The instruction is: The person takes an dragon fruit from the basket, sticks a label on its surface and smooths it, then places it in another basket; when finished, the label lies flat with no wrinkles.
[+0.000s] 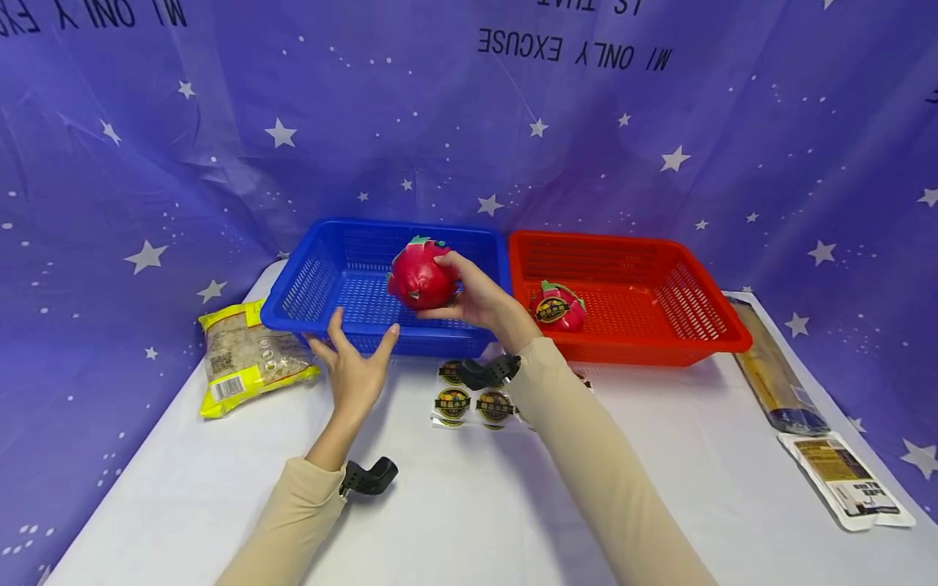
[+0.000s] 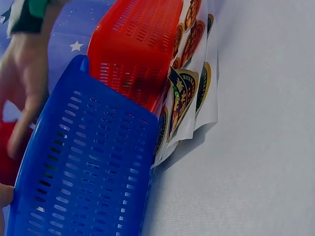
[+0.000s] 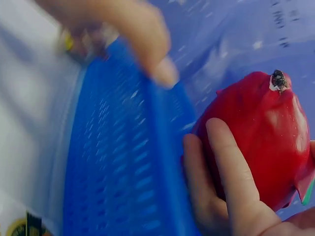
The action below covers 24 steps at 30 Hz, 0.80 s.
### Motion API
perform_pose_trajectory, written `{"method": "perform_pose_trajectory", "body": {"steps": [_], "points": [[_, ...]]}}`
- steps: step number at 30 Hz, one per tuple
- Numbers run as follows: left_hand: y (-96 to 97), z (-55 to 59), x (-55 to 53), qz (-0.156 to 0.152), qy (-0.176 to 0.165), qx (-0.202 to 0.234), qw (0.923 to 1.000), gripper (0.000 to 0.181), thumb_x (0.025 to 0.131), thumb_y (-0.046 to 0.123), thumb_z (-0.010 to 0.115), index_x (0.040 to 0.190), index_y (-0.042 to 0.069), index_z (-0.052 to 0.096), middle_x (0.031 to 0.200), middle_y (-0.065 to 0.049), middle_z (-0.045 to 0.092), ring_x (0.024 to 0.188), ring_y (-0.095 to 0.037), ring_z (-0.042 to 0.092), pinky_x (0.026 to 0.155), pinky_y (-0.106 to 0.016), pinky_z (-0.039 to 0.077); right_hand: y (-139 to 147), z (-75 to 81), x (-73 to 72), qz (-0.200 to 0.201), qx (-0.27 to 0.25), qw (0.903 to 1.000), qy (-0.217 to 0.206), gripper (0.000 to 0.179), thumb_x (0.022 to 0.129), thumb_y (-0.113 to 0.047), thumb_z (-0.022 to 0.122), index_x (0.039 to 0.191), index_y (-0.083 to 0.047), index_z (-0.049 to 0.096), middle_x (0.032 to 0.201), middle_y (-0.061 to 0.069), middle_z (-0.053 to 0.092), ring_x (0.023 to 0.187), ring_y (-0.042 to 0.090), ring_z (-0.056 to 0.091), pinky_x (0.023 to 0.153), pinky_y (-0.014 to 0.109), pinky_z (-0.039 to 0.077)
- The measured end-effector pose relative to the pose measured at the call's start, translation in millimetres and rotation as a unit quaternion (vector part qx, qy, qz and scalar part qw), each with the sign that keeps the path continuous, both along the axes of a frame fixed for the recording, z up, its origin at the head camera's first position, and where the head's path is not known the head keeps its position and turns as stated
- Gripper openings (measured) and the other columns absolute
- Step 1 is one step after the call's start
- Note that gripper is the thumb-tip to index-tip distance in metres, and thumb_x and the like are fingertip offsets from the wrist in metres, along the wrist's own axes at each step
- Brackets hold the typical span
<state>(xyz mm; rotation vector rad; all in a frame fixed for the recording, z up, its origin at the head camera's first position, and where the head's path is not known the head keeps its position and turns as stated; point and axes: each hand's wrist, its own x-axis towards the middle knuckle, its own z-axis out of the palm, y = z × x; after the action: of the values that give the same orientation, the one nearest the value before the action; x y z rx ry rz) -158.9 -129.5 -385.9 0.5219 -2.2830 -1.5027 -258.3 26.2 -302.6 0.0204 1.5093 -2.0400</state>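
Note:
My right hand (image 1: pixel 479 301) grips a red dragon fruit (image 1: pixel 421 275) over the blue basket (image 1: pixel 447 338), its fingers and thumb around the fruit. The fruit's dark stem end shows in the right wrist view, with fingers (image 3: pixel 234 167) against the red skin. At the basket's front side is my left hand (image 1: pixel 355 374), fingers spread and fingertips right at the rim. Inside the red basket (image 1: pixel 637 352) to the right lies another dragon fruit (image 1: pixel 567 316) bearing a round black-and-gold sticker (image 1: pixel 551 309).
Sheets of round stickers (image 1: pixel 472 407) lie before the baskets. A yellow-edged bag (image 1: pixel 256 354) sits left of the blue basket. Along the right side are a long clear package (image 1: pixel 777 370) and white packets (image 1: pixel 846 480). A purple starry cloth (image 1: pixel 440 106) hangs behind.

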Motion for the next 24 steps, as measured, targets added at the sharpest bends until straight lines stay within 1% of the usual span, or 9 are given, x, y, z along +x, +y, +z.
{"method": "perform_pose_trajectory", "body": {"steps": [2, 6, 10, 14, 16, 19, 22, 24], "points": [[-0.3, 0.0, -0.8, 0.001, 0.004, -0.003, 1.0, 0.091, 0.071, 0.063, 0.062, 0.141, 0.036, 0.011, 0.147, -0.018, -0.024, 0.136, -0.045, 0.006, 0.103, -0.06, 0.023, 5.8, 6.2, 6.7, 0.012, -0.022, 0.9997, 0.001, 0.055, 0.084, -0.034, 0.052, 0.132, -0.019, 0.03, 0.136, 0.012, 0.033, 0.116, 0.043, 0.046, 0.072, 0.044, 0.052], [1.4, -1.3, -1.3, -0.004, 0.004, -0.002, 1.0, 0.09, 0.071, 0.063, 0.062, 0.141, 0.037, 0.012, 0.147, -0.018, -0.025, 0.137, -0.045, 0.004, 0.104, -0.06, 0.023, 23.6, 18.3, 26.0, 0.042, -0.047, 0.9977, 0.024, 0.053, 0.086, -0.031, 0.048, 0.134, -0.019, 0.029, 0.137, 0.014, 0.033, 0.116, 0.044, 0.046, 0.075, 0.045, 0.051], [1.1, -2.6, 0.3, -0.006, -0.006, 0.002, 1.0, 0.091, 0.07, 0.065, 0.061, 0.14, 0.039, 0.01, 0.147, -0.017, -0.026, 0.136, -0.045, 0.003, 0.103, -0.061, 0.022, 44.5, 27.5, 50.7, 0.07, -0.05, 0.9948, 0.056, 0.052, 0.087, -0.028, 0.043, 0.135, -0.017, 0.026, 0.138, 0.013, 0.03, 0.113, 0.044, 0.048, 0.078, 0.047, 0.05], [-1.2, -2.7, 1.7, -0.003, -0.008, 0.0, 1.0, 0.091, 0.07, 0.066, 0.06, 0.141, 0.039, 0.01, 0.147, -0.017, -0.026, 0.136, -0.045, 0.003, 0.104, -0.062, 0.02, 66.3, 32.2, 79.0, 0.1, -0.041, 0.9906, 0.084, 0.052, 0.088, -0.026, 0.038, 0.136, -0.015, 0.021, 0.138, 0.012, 0.028, 0.113, 0.042, 0.049, 0.083, 0.049, 0.047], [-2.2, -2.0, 2.2, -0.003, -0.006, 0.0, 1.0, 0.091, 0.07, 0.066, 0.06, 0.141, 0.039, 0.01, 0.147, -0.017, -0.026, 0.136, -0.046, 0.004, 0.103, -0.062, 0.021, 77.4, 32.7, 94.4, 0.111, -0.032, 0.9884, 0.098, 0.052, 0.088, -0.024, 0.036, 0.137, -0.014, 0.019, 0.138, 0.013, 0.027, 0.114, 0.039, 0.049, 0.085, 0.05, 0.046], [-2.9, -1.2, 2.6, -0.006, -0.007, 0.001, 1.0, 0.091, 0.07, 0.067, 0.059, 0.14, 0.041, 0.009, 0.147, -0.017, -0.027, 0.135, -0.047, 0.006, 0.102, -0.062, 0.022, 94.2, 29.9, 118.6, 0.116, -0.012, 0.985, 0.127, 0.053, 0.087, -0.021, 0.036, 0.136, -0.012, 0.016, 0.135, 0.015, 0.029, 0.113, 0.031, 0.051, 0.083, 0.05, 0.047], [-2.5, -0.7, 3.1, -0.008, -0.01, 0.002, 0.9999, 0.091, 0.07, 0.067, 0.059, 0.14, 0.042, 0.008, 0.146, -0.016, -0.028, 0.135, -0.048, 0.007, 0.101, -0.063, 0.024, 111.2, 22.3, 142.6, 0.121, 0.007, 0.9819, 0.145, 0.052, 0.086, -0.018, 0.038, 0.131, -0.01, 0.013, 0.131, 0.016, 0.029, 0.109, 0.027, 0.055, 0.081, 0.047, 0.049], [-2.3, -0.6, 3.2, -0.008, -0.009, 0.0, 0.9999, 0.091, 0.071, 0.066, 0.059, 0.14, 0.041, 0.008, 0.146, -0.016, -0.028, 0.134, -0.049, 0.009, 0.1, -0.063, 0.024, 121.1, 15.5, 157.1, 0.129, 0.014, 0.9801, 0.15, 0.051, 0.086, -0.015, 0.038, 0.129, -0.009, 0.012, 0.13, 0.017, 0.028, 0.108, 0.026, 0.056, 0.081, 0.045, 0.05]]}}
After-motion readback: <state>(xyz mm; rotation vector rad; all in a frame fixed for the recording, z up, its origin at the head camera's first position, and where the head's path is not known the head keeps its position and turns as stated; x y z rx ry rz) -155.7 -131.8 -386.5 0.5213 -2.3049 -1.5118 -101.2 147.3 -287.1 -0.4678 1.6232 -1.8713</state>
